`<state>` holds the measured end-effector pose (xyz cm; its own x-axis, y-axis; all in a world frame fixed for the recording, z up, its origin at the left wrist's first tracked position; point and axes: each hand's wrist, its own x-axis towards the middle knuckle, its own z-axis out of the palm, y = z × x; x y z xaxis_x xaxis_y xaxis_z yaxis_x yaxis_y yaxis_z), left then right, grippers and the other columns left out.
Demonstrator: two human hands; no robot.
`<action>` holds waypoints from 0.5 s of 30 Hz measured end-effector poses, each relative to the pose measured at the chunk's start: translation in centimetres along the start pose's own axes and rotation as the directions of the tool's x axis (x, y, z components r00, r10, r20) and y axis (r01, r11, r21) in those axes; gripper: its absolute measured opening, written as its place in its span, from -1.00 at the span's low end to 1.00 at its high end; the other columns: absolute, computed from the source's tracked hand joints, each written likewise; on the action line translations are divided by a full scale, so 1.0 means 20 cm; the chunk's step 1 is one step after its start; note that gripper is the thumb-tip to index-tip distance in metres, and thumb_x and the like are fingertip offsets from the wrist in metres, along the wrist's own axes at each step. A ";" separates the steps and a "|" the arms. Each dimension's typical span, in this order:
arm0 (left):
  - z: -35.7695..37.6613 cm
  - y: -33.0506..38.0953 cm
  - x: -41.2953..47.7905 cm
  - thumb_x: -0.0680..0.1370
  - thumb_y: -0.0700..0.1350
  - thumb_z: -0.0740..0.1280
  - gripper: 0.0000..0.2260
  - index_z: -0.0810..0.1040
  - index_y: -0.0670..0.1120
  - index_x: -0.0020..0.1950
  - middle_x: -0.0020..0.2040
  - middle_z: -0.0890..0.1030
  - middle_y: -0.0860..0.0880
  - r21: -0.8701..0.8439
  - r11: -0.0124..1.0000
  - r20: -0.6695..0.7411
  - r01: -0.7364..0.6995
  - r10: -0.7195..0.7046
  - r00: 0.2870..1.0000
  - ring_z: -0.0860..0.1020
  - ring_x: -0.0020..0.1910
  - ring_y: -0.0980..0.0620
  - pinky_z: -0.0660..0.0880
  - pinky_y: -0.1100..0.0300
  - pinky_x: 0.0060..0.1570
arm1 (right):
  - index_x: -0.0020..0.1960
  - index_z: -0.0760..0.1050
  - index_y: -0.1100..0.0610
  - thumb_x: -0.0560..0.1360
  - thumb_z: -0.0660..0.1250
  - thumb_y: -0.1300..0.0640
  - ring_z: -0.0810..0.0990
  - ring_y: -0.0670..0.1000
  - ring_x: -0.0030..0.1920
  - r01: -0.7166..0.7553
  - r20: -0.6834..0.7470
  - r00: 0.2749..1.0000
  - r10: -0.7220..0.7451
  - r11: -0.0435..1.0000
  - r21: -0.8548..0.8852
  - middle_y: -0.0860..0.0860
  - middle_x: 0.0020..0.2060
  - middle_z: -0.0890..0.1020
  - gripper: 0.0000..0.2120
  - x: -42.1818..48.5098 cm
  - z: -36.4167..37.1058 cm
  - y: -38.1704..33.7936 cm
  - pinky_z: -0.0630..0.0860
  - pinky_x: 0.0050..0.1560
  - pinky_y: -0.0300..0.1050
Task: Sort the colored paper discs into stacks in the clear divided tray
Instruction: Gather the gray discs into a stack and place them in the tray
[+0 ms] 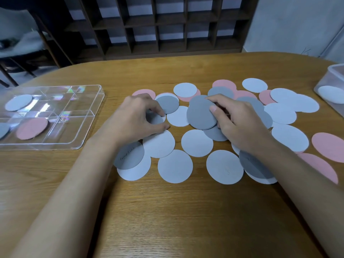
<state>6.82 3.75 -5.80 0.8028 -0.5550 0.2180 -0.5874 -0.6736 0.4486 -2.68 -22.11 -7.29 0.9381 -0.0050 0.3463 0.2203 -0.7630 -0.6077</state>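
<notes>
The right hand (240, 123) holds a grey stack (202, 113) tilted, probably to collect one colour. The left hand (135, 118) pinches a grey disc (155, 119) on the table (167, 211). The tray (89, 116) lies far left.

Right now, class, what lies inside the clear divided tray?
In the clear divided tray: a light blue disc, a pink disc and a dark grey disc, cut off by the frame edge. Other compartments look empty.

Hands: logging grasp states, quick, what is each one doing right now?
Left hand: pinching a dark grey disc on the table.
Right hand: holding a dark grey stack.
</notes>
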 end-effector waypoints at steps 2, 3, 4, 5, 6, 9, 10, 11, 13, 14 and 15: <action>0.00 -0.01 0.01 0.37 0.13 0.64 -0.69 0.75 0.05 0.04 0.04 0.60 0.02 -0.028 1.000 0.004 0.002 -0.002 1.000 0.55 0.07 -0.01 0.56 0.02 0.07 | 0.35 0.52 0.06 0.70 0.17 0.15 0.53 -0.17 -0.04 0.001 0.009 1.000 -0.001 1.000 -0.003 -0.04 -0.04 0.61 -0.72 0.00 0.00 0.00 0.39 -0.23 -0.38; 0.00 -0.01 0.01 0.37 0.10 0.64 -0.70 0.76 0.04 0.03 0.03 0.58 0.00 -0.045 0.999 -0.004 -0.003 0.003 1.000 0.54 0.06 0.01 0.52 0.11 0.05 | 0.35 0.52 0.05 0.70 0.18 0.15 0.54 -0.16 -0.02 0.002 0.013 1.000 -0.002 1.000 -0.007 -0.04 -0.03 0.61 -0.72 0.00 0.00 0.00 0.39 -0.22 -0.38; 0.00 -0.01 0.01 0.38 0.05 0.64 -0.74 0.77 0.02 0.00 0.00 0.57 -0.01 -0.063 0.998 -0.013 -0.007 0.006 1.000 0.52 0.03 0.03 0.48 0.19 0.01 | 0.36 0.51 0.05 0.70 0.18 0.14 0.54 -0.16 -0.01 0.002 0.016 1.000 -0.002 1.000 -0.011 -0.05 -0.03 0.61 -0.72 0.00 0.00 0.00 0.40 -0.22 -0.38; 0.00 -0.01 0.01 0.40 0.01 0.64 -0.80 0.77 0.00 -0.04 -0.04 0.57 -0.02 -0.082 0.997 -0.016 -0.004 0.003 1.000 0.51 -0.02 0.04 0.44 0.24 -0.03 | 0.36 0.51 0.04 0.70 0.18 0.14 0.55 -0.16 -0.02 -0.001 0.017 1.000 0.001 1.000 -0.010 -0.05 -0.04 0.61 -0.72 0.00 0.00 -0.01 0.41 -0.22 -0.36; 0.00 -0.01 0.01 0.42 -0.02 0.63 -0.85 0.77 -0.02 -0.08 -0.08 0.57 -0.02 -0.099 0.995 -0.011 0.002 -0.003 1.000 0.51 -0.07 0.06 0.43 0.23 -0.07 | 0.35 0.52 0.04 0.70 0.18 0.13 0.55 -0.17 -0.04 -0.006 0.018 1.000 0.006 1.000 -0.004 -0.07 -0.06 0.61 -0.73 -0.01 -0.01 -0.01 0.41 -0.22 -0.35; 0.00 0.00 0.01 0.46 -0.02 0.60 -0.90 0.75 -0.01 -0.14 -0.20 0.57 0.01 -0.162 0.987 0.011 0.019 -0.017 1.000 0.47 -0.21 0.12 0.41 0.15 -0.13 | 0.34 0.53 0.03 0.69 0.19 0.14 0.54 -0.19 -0.07 -0.005 0.019 1.000 0.005 1.000 0.011 -0.14 -0.12 0.58 -0.74 -0.01 -0.01 -0.03 0.44 -0.19 -0.29; -0.01 0.00 0.01 0.47 -0.01 0.60 -0.91 0.75 0.01 -0.14 -0.22 0.56 0.00 -0.203 0.979 0.013 0.031 -0.029 1.000 0.45 -0.24 0.12 0.40 0.14 -0.14 | 0.33 0.53 0.04 0.69 0.19 0.14 0.54 -0.19 -0.07 -0.004 0.019 1.000 0.003 1.000 0.017 -0.17 -0.13 0.57 -0.74 -0.01 0.00 -0.03 0.44 -0.18 -0.29; -0.01 0.01 0.01 0.47 -0.01 0.60 -0.92 0.75 0.03 -0.14 -0.24 0.54 -0.01 -0.260 0.965 0.016 0.043 -0.040 0.999 0.44 -0.26 0.13 0.39 0.14 -0.15 | 0.33 0.53 0.04 0.69 0.19 0.14 0.54 -0.19 -0.07 -0.004 0.020 1.000 0.004 1.000 0.027 -0.20 -0.15 0.56 -0.74 -0.01 0.00 -0.03 0.44 -0.17 -0.27; 0.00 0.04 0.01 0.44 -0.01 0.62 -0.89 0.77 0.01 -0.10 -0.28 0.47 0.00 -0.409 0.911 0.015 0.048 -0.045 0.999 0.41 -0.29 0.12 0.37 0.19 -0.18 | 0.31 0.55 0.05 0.69 0.20 0.15 0.54 -0.17 -0.10 -0.012 0.018 1.000 0.011 0.998 0.063 -0.27 -0.19 0.54 -0.75 -0.01 0.00 -0.04 0.46 -0.17 -0.23; 0.01 0.05 0.01 0.41 0.00 0.63 -0.84 0.77 -0.01 -0.07 -0.29 0.44 0.05 -0.471 0.881 0.003 0.043 -0.048 0.999 0.40 -0.30 0.10 0.37 0.22 -0.17 | 0.30 0.56 0.05 0.69 0.20 0.15 0.55 -0.16 -0.12 -0.016 0.017 1.000 0.015 0.996 0.088 -0.29 -0.24 0.53 -0.75 -0.01 0.01 -0.04 0.47 -0.16 -0.19; 0.02 0.06 0.02 0.38 0.02 0.64 -0.78 0.78 -0.02 -0.06 -0.30 0.43 0.10 -0.517 0.855 -0.012 0.042 -0.056 0.998 0.40 -0.29 0.09 0.38 0.22 -0.15 | 0.29 0.57 0.05 0.69 0.20 0.16 0.55 -0.15 -0.14 -0.019 0.017 1.000 0.017 0.993 0.115 -0.29 -0.29 0.54 -0.75 -0.01 0.01 -0.04 0.48 -0.15 -0.15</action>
<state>6.31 2.61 -5.45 0.8354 -0.5108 0.2028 -0.4160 -0.3466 0.8407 -3.02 -21.46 -7.07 0.9461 -0.0073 0.3237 0.2315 -0.6837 -0.6921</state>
